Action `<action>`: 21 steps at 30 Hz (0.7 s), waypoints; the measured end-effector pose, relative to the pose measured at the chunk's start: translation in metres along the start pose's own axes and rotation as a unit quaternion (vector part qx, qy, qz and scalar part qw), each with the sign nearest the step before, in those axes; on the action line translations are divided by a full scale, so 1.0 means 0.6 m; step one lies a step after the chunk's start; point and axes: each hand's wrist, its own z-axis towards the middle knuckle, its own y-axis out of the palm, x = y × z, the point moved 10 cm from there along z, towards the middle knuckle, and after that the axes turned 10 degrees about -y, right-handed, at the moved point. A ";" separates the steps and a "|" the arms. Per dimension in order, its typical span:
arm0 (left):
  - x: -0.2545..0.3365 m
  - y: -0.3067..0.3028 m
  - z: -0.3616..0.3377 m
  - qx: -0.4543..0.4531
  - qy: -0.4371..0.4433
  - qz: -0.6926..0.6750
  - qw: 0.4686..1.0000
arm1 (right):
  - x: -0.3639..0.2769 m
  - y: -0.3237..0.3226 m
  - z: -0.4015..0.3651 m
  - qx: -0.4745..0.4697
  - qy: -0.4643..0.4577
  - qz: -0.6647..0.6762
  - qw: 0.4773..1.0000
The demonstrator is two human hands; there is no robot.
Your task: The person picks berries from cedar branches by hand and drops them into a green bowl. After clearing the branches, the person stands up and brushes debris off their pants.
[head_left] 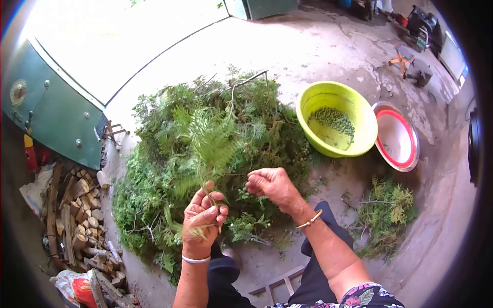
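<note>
My left hand (204,220) is closed round the stem of a green conifer sprig (210,143), whose feathery leaves fan upward and look blurred. To the right of it, my right hand (275,187) is held in a pinch, its fingertips pressed together. Whatever those fingertips hold, if anything, is too small to make out. Beneath both hands spreads a large heap of cut conifer branches (149,169). At the upper right of the heap stands a yellow-green basin (336,90), with small round green cones (333,122) at its bottom.
A white basin with a red rim (398,136) leans beside the yellow-green one. A smaller branch pile (387,215) lies at right. Split firewood (84,215) is stacked at left, below a green metal door (56,100). A wooden frame (277,283) is between my legs.
</note>
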 end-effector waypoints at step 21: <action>-0.026 -0.020 0.090 0.032 0.049 0.218 0.974 | -0.061 0.053 -0.018 -0.039 -0.273 -0.196 0.941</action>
